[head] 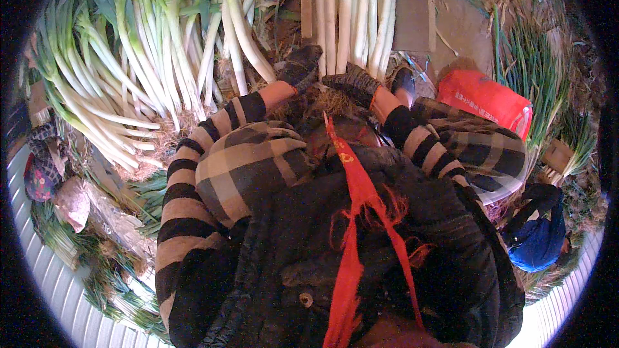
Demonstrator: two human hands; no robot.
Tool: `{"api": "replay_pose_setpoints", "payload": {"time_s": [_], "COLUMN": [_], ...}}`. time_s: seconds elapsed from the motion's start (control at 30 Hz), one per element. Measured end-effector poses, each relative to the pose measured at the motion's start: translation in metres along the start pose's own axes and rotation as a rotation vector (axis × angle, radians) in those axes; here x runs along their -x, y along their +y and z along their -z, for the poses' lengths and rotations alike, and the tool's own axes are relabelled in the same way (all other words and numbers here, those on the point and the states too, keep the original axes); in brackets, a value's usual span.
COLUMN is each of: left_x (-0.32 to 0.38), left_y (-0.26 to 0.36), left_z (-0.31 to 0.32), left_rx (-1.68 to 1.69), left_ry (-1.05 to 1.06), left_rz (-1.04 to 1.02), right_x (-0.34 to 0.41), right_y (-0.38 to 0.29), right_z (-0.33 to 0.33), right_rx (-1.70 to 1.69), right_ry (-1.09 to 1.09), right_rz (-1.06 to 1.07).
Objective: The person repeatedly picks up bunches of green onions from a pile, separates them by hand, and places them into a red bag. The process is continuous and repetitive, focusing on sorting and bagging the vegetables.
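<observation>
Several leeks or large green onions point(359, 14) lie side by side straight ahead on brown cardboard, their white root ends towards me. At the left of these root ends is my left hand point(301, 68), in a dark glove, near the end of a separate bent stalk point(242, 29). My right hand point(353, 85), gloved too, rests against the root ends from the near side, fingers pointing left. Whether either hand grips a stalk cannot be made out. Tangled roots point(333, 99) lie beneath and between the hands.
Large heaps of leeks point(164, 58) cover the ground at the left. A red printed bag point(483, 101) lies by my right knee, with green stalks point(537, 77) beyond it. Cardboard point(459, 24) lies ahead on the right. A person in blue point(537, 246) is at the far right.
</observation>
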State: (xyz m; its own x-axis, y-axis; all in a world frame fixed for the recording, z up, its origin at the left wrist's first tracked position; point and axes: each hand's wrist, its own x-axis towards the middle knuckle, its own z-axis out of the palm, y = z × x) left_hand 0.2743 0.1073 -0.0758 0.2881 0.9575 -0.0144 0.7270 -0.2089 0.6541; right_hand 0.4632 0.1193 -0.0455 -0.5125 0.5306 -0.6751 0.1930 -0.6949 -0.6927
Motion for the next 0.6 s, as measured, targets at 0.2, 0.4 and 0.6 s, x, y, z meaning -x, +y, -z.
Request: {"api": "replay_pose_setpoints", "payload": {"time_s": [0.2, 0.4, 0.6], "left_x": [0.007, 0.002, 0.001], "left_y": [-0.009, -0.004, -0.011], "left_z": [-0.004, 0.012, -0.002], "left_rx": [0.082, 0.336, -0.035], "left_ry": [0.047, -0.062, 0.020], "left_rz": [0.136, 0.222, 0.087], "right_x": [-0.017, -0.018, 0.006], "right_y": [0.026, 0.022, -0.010], "right_z": [0.008, 0.003, -0.013], "right_rx": [0.093, 0.245, -0.036], "right_ry": [0.102, 0.164, 0.103], "right_rz": [0.078, -0.027, 0.079]}}
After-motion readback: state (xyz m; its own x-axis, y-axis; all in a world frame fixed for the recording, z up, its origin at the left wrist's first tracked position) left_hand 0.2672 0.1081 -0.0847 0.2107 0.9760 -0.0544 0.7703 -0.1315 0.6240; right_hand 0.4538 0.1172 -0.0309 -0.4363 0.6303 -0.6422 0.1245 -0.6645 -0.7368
